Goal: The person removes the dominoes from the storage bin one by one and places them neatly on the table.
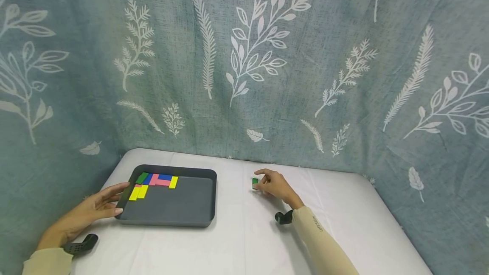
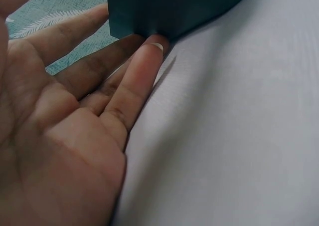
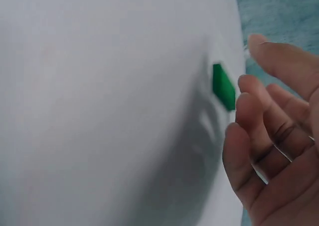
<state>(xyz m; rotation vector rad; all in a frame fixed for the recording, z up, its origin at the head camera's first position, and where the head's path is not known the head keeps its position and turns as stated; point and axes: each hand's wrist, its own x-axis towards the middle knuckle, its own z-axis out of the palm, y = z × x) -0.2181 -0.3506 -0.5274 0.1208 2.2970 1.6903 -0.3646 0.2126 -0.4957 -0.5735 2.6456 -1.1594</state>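
Observation:
A dark grey tray lies on the left part of the table, with flat yellow, pink, blue and green blocks gathered in its back left corner. My left hand is at the tray's left side, fingers extended; in the left wrist view, fingertips of the left hand touch the tray's outer wall. Right of the tray, a single green block sits on the cloth. My right hand hovers by it with thumb and fingers parted. In the right wrist view, the green block lies just beyond the fingertips.
White cloth covers the table. A blue-green curtain with white leaf prints hangs behind and along both sides. In the tray, one yellow block stands at the right end of the row, and a green block leans near the corner.

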